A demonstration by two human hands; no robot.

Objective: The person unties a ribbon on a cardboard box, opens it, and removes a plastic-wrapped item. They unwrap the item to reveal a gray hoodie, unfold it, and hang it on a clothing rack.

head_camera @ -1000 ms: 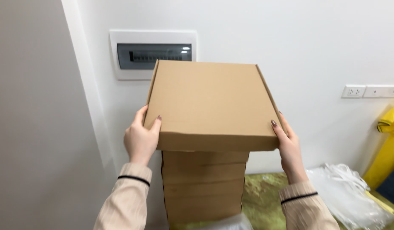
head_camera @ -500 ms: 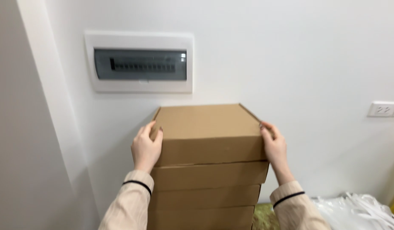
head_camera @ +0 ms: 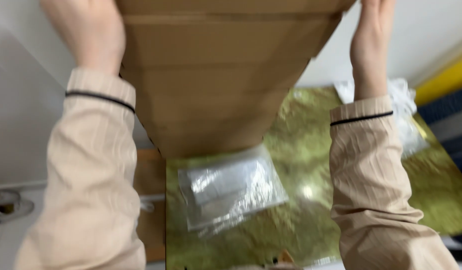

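A stack of brown cardboard boxes [head_camera: 216, 100] rises toward me, seen from above and blurred. The top cardboard box [head_camera: 231, 6] shows only as a strip at the frame's upper edge. My left hand [head_camera: 86, 35] lies against its left side, and my right hand [head_camera: 371, 45] is pressed to its right corner. The fingertips of both hands are cut off by the top of the frame. Both arms wear beige ribbed sleeves with a dark line at the cuff.
The stack stands on a shiny gold-green surface [head_camera: 316, 150]. A clear plastic bag with grey contents [head_camera: 231, 192] lies in front of the stack. White plastic bags [head_camera: 408, 115] and a yellow object [head_camera: 443, 80] are at the right. A white wall [head_camera: 21, 125] is at the left.
The box came down onto the stack with both hands on its sides. My view has since swung sharply downward, from the wall panel to the foot of the stack.
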